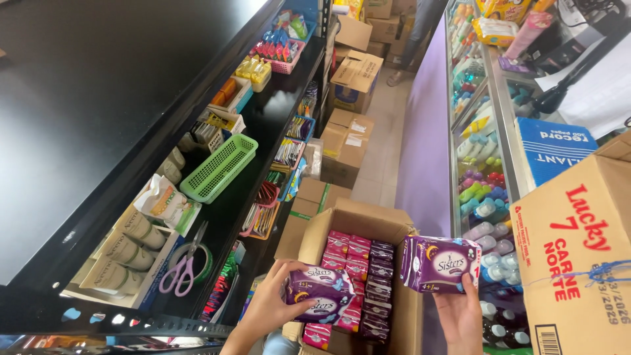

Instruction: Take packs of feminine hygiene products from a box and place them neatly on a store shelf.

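My left hand (273, 302) grips two stacked purple soft packs (320, 294) just over the open cardboard box (315, 233) at the bottom centre. My right hand (461, 314) holds one more purple pack (439, 261) up beside the box's right wall. Inside the box stand rows of pink packs (347, 253) on the left and dark purple packs (379, 276) on the right.
A black shelf on the left carries an empty green basket (219, 167), purple-handled scissors (184, 266), a tape roll and small goods. A glass counter (476, 164) with bottles runs along the right, a large printed carton (578, 256) on it. Cartons (345, 141) line the aisle floor; a person's legs stand far back.
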